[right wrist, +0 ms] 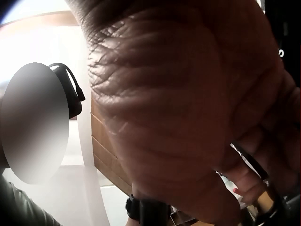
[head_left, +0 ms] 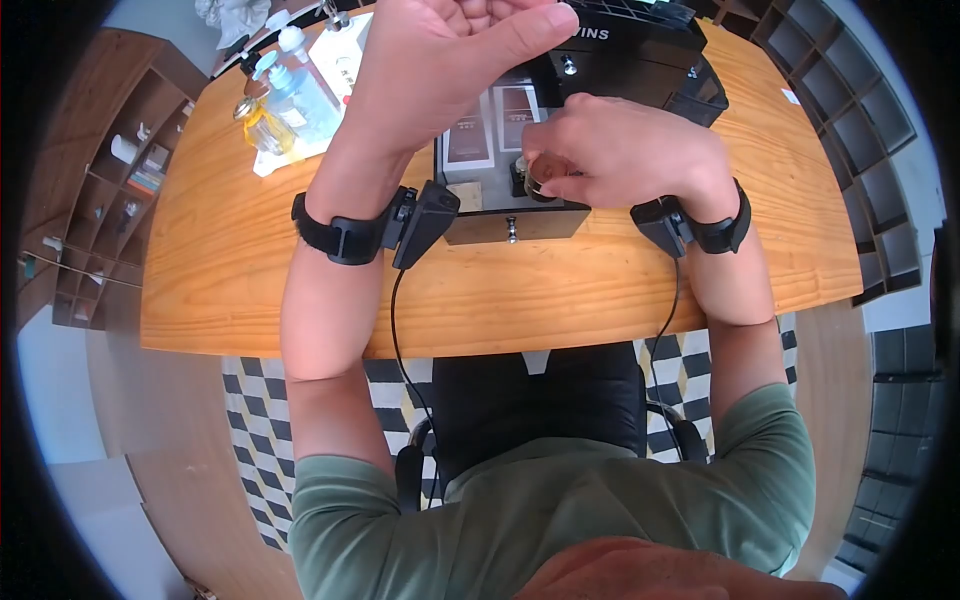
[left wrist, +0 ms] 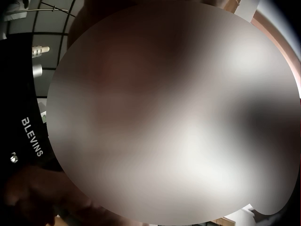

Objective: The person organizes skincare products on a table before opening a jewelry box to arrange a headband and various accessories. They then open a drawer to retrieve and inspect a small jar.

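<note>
My right hand (head_left: 640, 150) is over the pulled-out drawer (head_left: 470, 228) of a black box (head_left: 640, 50). Its thumb and fingers pinch a small round object (head_left: 543, 172) with a shiny rim and a dark part at its left side; I cannot tell its kind. In the right wrist view the palm (right wrist: 164, 108) fills most of the picture, and a thin dark curved edge shows between the fingers. Raised at the top of the head view, my left hand (head_left: 455, 40) has its thumb stretched out and its fingers loosely curled, with nothing visible in it.
Two brown cards with white borders (head_left: 468, 148) lie in the drawer. Pump bottles (head_left: 300, 105) and a yellow-tinted bottle (head_left: 265, 130) stand on a white sheet at the table's (head_left: 240, 230) back left. A black chair (head_left: 540, 400) stands at the front edge. Cables hang from both wrist cameras.
</note>
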A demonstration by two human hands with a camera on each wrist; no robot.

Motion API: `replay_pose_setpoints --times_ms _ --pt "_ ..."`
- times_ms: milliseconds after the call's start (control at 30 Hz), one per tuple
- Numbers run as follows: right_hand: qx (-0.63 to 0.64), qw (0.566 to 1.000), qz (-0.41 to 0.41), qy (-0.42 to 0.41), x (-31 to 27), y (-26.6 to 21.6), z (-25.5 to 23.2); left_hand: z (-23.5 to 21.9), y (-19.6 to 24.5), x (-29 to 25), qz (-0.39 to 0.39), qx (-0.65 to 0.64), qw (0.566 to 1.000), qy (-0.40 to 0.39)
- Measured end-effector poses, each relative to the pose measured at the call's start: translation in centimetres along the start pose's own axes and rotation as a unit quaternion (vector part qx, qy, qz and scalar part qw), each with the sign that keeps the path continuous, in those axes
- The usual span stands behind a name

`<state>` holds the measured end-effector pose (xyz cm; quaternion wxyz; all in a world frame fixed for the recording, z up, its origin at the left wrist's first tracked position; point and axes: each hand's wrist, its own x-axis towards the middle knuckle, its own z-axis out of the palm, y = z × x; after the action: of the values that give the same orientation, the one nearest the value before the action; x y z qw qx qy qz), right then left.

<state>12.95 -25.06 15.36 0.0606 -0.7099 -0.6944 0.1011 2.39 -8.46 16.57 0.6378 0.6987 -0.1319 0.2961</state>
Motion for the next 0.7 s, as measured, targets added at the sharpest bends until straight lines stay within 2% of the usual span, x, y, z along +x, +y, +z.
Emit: replay_pose_setpoints --times_ms 100,167,367,467,700 --pt "-0.001 1.0 0.001 -0.001 0.4 -0.2 0.4 0.0 0.7 -0.1 -0.029 0.002 0.999 -0.021" --pt "-0.033 0.997 0.048 -0.055 0.7 -0.5 0.5 0.1 0.3 -0.2 -0.019 0.004 1.0 -0.017" --pt "-0.015 0.999 0.015 -0.034 0.9 0.2 1.2 0.4 -0.1 -0.1 -0.007 0.005 1.0 -0.015" --pt "-0.035 0.996 0.051 -0.068 1.2 -0.2 0.9 0.4 -0.4 -0.1 -0.013 0.014 1.0 -0.016" --pt "0.006 0.997 0.04 -0.072 1.7 0.1 1.4 0.7 -0.6 -0.2 -0.019 0.041 0.999 -0.01"
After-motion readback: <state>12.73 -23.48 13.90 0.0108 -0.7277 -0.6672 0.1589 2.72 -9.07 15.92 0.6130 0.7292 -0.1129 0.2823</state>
